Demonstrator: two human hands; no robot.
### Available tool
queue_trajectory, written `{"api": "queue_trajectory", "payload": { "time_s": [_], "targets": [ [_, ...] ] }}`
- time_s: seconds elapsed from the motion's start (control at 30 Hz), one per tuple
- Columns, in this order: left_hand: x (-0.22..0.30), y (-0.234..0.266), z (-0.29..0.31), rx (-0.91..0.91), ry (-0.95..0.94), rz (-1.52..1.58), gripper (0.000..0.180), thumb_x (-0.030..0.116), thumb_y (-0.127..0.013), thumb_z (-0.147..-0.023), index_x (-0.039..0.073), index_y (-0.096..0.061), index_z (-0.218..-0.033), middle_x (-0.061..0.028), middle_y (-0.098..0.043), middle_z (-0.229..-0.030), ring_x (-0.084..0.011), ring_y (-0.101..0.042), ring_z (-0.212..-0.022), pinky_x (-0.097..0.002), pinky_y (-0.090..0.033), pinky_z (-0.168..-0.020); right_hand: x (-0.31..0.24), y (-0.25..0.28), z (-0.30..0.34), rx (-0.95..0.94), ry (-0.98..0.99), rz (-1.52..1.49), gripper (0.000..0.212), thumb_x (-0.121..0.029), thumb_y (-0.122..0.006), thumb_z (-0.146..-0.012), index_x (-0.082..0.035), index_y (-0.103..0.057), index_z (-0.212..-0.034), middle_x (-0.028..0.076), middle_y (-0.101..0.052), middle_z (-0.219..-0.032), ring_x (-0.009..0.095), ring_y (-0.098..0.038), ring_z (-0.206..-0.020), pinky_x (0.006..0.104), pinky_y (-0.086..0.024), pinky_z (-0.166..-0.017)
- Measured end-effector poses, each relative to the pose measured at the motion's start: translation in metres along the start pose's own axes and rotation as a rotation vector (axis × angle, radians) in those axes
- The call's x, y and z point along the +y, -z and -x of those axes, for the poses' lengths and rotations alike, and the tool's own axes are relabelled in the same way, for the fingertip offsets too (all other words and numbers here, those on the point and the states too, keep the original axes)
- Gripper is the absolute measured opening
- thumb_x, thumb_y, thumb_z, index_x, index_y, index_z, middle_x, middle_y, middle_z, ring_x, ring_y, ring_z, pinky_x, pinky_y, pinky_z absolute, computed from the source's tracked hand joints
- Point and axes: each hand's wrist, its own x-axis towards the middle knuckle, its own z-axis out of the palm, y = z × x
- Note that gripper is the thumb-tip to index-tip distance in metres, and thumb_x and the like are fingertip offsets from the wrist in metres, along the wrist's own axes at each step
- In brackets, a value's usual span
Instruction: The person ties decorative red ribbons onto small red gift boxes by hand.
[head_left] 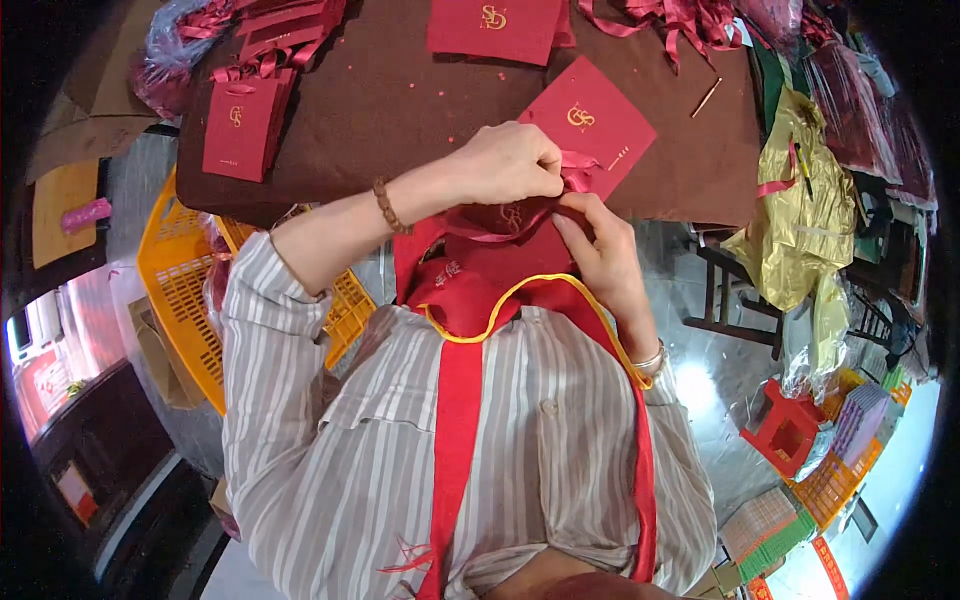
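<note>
My left hand (508, 163) is closed in a pinch on a shiny red ribbon (577, 181) at the table's near edge. Just below and to the right, my right hand (603, 244) pinches the same ribbon, thumb and forefinger together. Under my hands a dark red paper bag (510, 218) with a gold emblem hangs over the edge, partly hidden by ribbon and fingers. Beyond my hands lies a flat red gift bag (592, 112), turned cornerwise on the brown tablecloth (400, 110). I wear a red apron (460, 400) with yellow trim.
Ribbon-handled red bags (240, 130) lie at the left, and more red bags (490, 30) at the back. A pen (706, 97) lies toward the right. An orange plastic crate (180, 270) stands left of me. Gold plastic wrapping (805, 220) hangs at the right over a dark stool (735, 300).
</note>
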Motion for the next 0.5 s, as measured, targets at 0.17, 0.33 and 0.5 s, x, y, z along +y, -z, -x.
{"api": "queue_trajectory", "payload": {
  "time_s": [0.17,0.33,0.5],
  "targets": [
    [0.002,0.001,-0.007,0.283,-0.062,0.094,0.018,0.015,-0.055,-0.075,-0.002,-0.058,-0.072,-0.0061,-0.057,-0.061,-0.0094,-0.052,-0.059,-0.0276,-0.042,-0.057,0.003,-0.001,0.000,-0.092,-0.014,0.001,0.018,-0.007,-0.058,-0.083,0.000,-0.056,-0.099,0.011,-0.060,-0.077,0.015,-0.056,-0.066,0.0256,-0.044,-0.061],
    [0.041,0.019,-0.034,0.353,-0.351,0.335,0.015,0.011,-0.055,-0.083,-0.002,-0.059,-0.079,-0.0004,-0.058,-0.070,-0.0055,-0.052,-0.068,-0.0226,-0.043,-0.061,-0.002,-0.007,-0.007,-0.164,0.052,-0.009,0.017,-0.008,-0.059,-0.082,0.000,-0.057,-0.097,0.013,-0.059,-0.080,0.018,-0.057,-0.068,0.0263,-0.045,-0.062],
    [0.090,0.041,-0.058,0.528,-0.655,0.475,0.024,0.022,-0.057,-0.080,0.000,-0.065,-0.082,-0.0044,-0.061,-0.067,-0.0084,-0.054,-0.063,-0.0250,-0.044,-0.060,0.014,-0.010,-0.006,-0.192,0.029,-0.015,0.017,-0.008,-0.058,-0.082,0.002,-0.056,-0.095,0.014,-0.060,-0.083,0.020,-0.057,-0.069,0.0267,-0.045,-0.063]
  ]
}}
